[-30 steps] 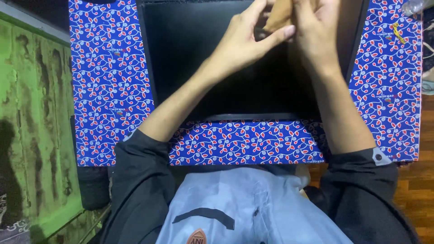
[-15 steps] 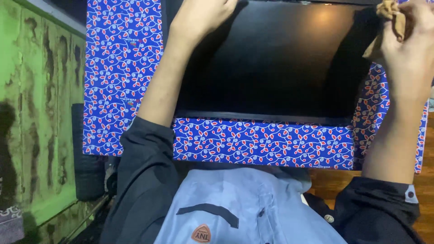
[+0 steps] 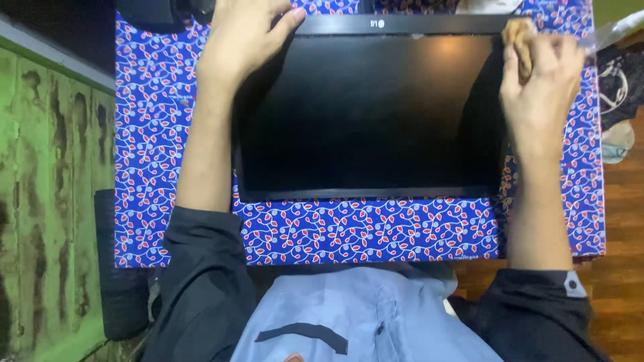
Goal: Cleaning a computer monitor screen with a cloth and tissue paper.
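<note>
Black glass fills the middle of the scene: a flat monitor lies face up on a table covered in blue cloth patterned with red and white leaves and vines. A person in a dark long-sleeved jacket over a light blue shirt leans over it, both forearms stretched out on either side of the screen.

The left hand rests flat and spread near the monitor's far left corner, fingers extended, the thumb lying along the top bezel; it grips nothing and simply presses on the frame and the cloth beside it. The right hand sits at the monitor's far right corner, fingers curled closed around a small tan rag, which pokes out above the knuckles and touches the screen's edge there.

A warm patch of reflected light shows on the glass near the upper right. A worn green painted wall runs along the left of the table, and wooden flooring shows to the right. Dark cables and a pale round object lie just off the table's right edge; what that object is cannot be told.
</note>
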